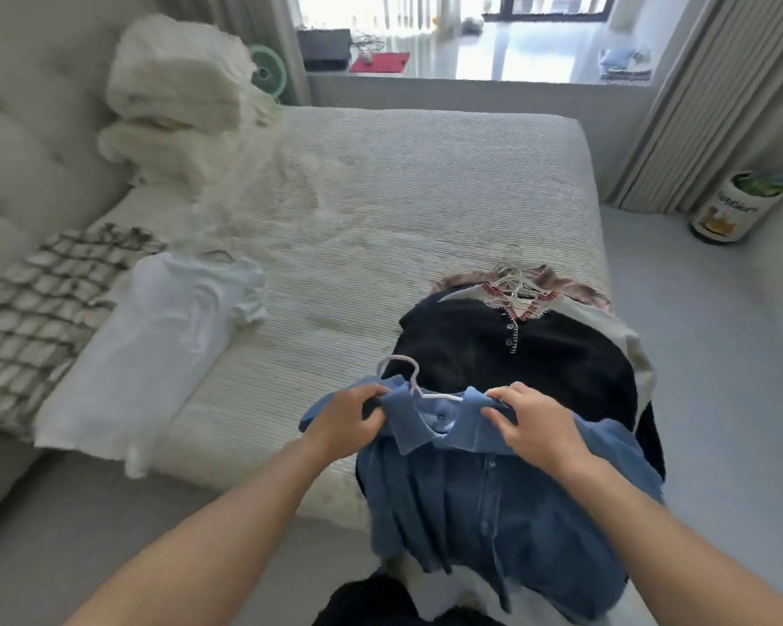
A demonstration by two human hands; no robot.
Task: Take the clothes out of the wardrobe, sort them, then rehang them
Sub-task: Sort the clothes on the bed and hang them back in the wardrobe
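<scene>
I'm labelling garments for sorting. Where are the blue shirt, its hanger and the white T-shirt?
blue shirt (484, 499): head view, on its buttoned front.
hanger (407, 370): head view, on the hook's curve.
white T-shirt (154, 350): head view, on its chest.

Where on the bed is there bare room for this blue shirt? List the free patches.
Free: the wide mattress stretch between the white top and the dark garment pile, running up to the far edge. Crowded: the near right, where both hands' grip holds the blue shirt over the pile, and the left, with the checked pillow.
</scene>
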